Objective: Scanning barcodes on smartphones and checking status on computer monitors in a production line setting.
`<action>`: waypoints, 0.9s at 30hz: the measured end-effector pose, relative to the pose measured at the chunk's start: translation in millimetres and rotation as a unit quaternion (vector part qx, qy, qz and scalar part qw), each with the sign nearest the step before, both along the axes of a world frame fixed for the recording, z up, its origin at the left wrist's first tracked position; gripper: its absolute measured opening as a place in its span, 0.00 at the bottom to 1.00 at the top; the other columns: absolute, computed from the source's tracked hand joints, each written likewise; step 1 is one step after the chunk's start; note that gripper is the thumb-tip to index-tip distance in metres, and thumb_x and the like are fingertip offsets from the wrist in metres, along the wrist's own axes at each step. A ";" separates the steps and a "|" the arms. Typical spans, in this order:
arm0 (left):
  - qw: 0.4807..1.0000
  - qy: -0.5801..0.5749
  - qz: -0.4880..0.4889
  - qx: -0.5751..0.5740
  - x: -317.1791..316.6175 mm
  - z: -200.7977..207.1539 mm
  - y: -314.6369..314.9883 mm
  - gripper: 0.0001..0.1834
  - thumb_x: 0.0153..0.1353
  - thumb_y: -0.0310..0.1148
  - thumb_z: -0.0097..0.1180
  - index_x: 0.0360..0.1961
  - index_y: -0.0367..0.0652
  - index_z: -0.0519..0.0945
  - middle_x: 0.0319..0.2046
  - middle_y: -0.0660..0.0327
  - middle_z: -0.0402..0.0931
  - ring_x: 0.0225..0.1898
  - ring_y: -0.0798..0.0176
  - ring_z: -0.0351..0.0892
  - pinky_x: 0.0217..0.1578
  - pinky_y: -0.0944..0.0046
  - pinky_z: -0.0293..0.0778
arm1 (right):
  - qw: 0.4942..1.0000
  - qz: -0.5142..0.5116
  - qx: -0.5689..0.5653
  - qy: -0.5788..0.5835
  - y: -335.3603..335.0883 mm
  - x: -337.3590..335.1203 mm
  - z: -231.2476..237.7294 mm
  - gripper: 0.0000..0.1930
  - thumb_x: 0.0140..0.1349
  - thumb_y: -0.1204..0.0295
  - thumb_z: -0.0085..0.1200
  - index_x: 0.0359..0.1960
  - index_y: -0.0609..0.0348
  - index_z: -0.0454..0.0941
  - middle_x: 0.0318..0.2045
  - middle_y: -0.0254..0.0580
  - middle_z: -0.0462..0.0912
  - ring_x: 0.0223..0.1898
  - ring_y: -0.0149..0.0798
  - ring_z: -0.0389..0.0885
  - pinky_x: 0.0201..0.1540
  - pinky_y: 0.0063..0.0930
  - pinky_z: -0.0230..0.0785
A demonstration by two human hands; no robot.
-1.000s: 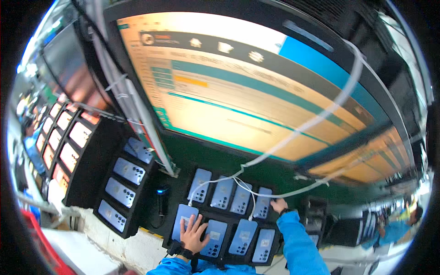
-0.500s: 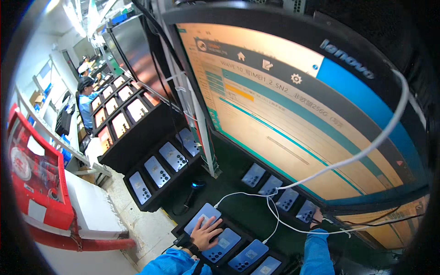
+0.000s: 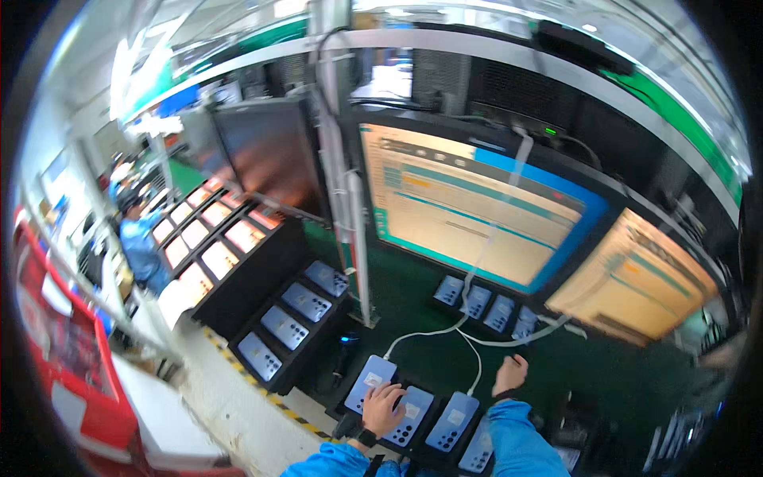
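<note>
My left hand (image 3: 383, 409) lies with fingers spread over the leftmost blue smartphone (image 3: 372, 380), by the edge of the neighbouring smartphone (image 3: 412, 413); both lie camera side up in a black tray (image 3: 343, 417). A white cable (image 3: 421, 335) runs to the leftmost phone's top end. Another white cable (image 3: 479, 362) plugs into the third phone (image 3: 455, 421). Above the fourth phone (image 3: 478, 451), partly covered by my right sleeve, my right hand (image 3: 511, 374) hovers with curled fingers; whether they hold anything is hidden. Beyond it, several blue phones (image 3: 499, 312) stand in a row below the monitor.
A large monitor (image 3: 477, 207) and a second tilted screen (image 3: 636, 278) border the far side. Left of a metal post (image 3: 358, 246) sits another tray of blue phones (image 3: 284, 327), with lit screens (image 3: 220, 260) behind. A black scanner (image 3: 342, 358) lies on the dark green mat. A person in blue (image 3: 143, 242) is farther left.
My right hand has drawn back from the rightmost phone under the monitor to above the near tray. The left hand stays on the phones. The head view has tilted up and the cables have shifted.
</note>
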State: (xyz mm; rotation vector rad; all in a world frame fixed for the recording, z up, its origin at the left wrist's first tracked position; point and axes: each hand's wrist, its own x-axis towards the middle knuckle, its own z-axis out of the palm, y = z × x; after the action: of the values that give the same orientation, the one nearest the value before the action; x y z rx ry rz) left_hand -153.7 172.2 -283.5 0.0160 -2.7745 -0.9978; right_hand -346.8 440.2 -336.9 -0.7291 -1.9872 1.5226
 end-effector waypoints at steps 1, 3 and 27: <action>0.998 0.029 0.024 0.053 7.8 10.2 3.1 0.16 0.50 0.32 0.61 0.43 0.48 0.80 0.51 0.57 0.78 0.58 0.51 0.71 0.56 0.46 0.63 | 0.998 -0.035 0.057 0.012 -16.0 14.9 7.6 0.13 0.54 0.72 0.56 0.42 0.62 0.77 0.34 0.47 0.81 0.35 0.43 0.80 0.42 0.34 0.72; 0.990 0.022 -0.033 0.136 33.7 11.0 4.6 0.13 0.50 0.29 0.60 0.40 0.45 0.81 0.40 0.53 0.80 0.45 0.48 0.78 0.44 0.52 0.71 | 0.994 0.027 0.012 0.107 -63.9 73.8 41.5 0.08 0.59 0.74 0.53 0.40 0.62 0.75 0.36 0.44 0.79 0.37 0.40 0.78 0.41 0.34 0.71; 0.798 -0.285 -0.492 0.197 220.9 -76.9 330.7 0.13 0.55 0.36 0.58 0.37 0.37 0.81 0.23 0.53 0.79 0.25 0.58 0.77 0.30 0.58 0.73 | 0.828 -0.236 -0.281 -0.423 208.8 885.2 -286.2 0.15 0.62 0.60 0.47 0.37 0.56 0.81 0.35 0.53 0.83 0.29 0.49 0.80 0.33 0.45 0.74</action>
State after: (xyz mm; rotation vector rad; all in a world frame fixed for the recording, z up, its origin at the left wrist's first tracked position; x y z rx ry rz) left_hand 67.1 502.9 -360.4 -1.4160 -2.9501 -2.0703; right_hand 538.3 649.0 -623.1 -2.2797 -1.6016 1.5978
